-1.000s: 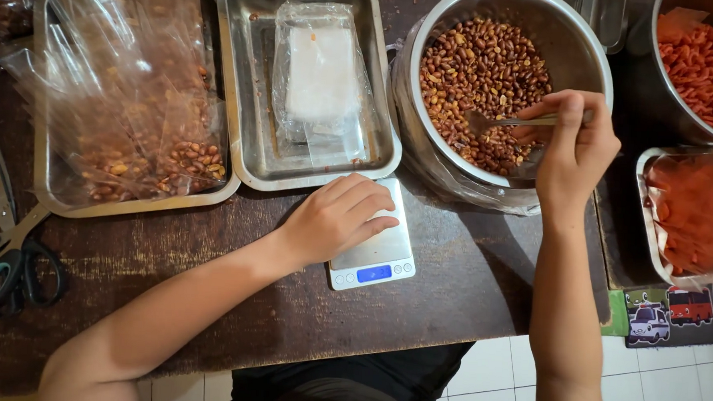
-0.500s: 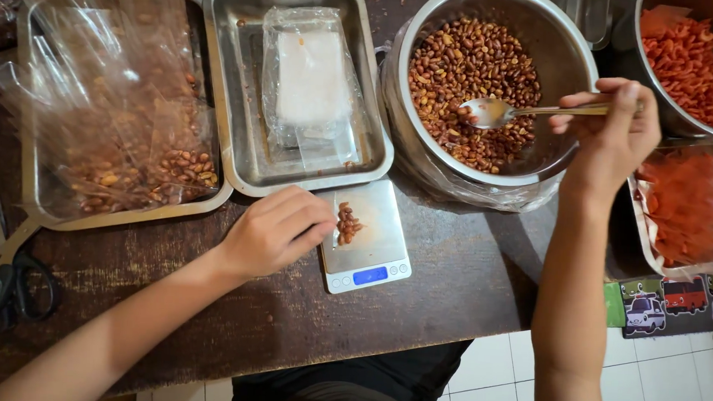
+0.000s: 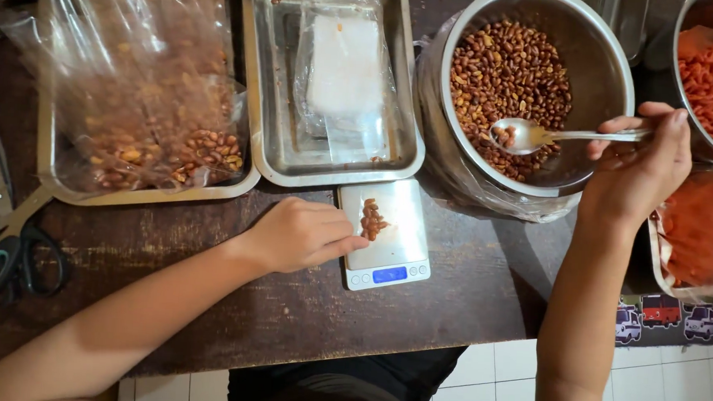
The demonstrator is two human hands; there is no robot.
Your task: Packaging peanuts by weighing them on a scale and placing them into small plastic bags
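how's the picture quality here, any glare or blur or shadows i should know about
Head view: sharp overall, no motion blur on the right hand or spoon. Glare streaks the clear bags in the left tray and the steel bowl rim. The right arm casts a soft shadow on the dark table. The left hand by the scale is evenly lit.

The round steel bowl of orange-red strips point(image 3: 710, 80) at top right runs off the frame, so only its left part shows. Below it, a metal tray under clear plastic point(image 3: 696, 231) is cut by the right edge. The black-handled scissors point(image 3: 2, 233) lose their blade tip and handle loops at the left edge. The small blue display on the silver digital scale point(image 3: 389, 275) is too tiny to read. The contents of the crumpled clear plastic bags point(image 3: 137, 79) blur behind glare.
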